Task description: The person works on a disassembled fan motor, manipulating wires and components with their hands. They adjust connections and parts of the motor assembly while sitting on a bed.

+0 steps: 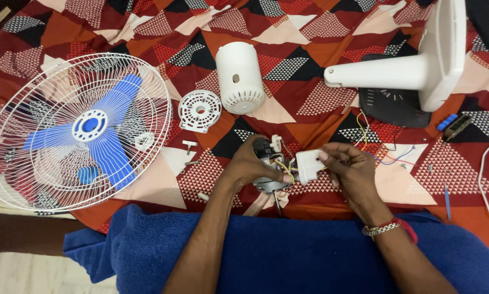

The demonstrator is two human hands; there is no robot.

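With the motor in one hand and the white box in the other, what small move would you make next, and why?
Probably ease the white box a little away from the motor: the right hand holds it close, and coloured wires between them look bunched under the left hand.

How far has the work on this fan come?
Done: the wire guard with the blue blade, the white motor cover and the stand lie apart on the patterned cloth. In hand: the left hand grips the motor; the right hand holds a small white box on its wires. Left: everything remains unassembled.
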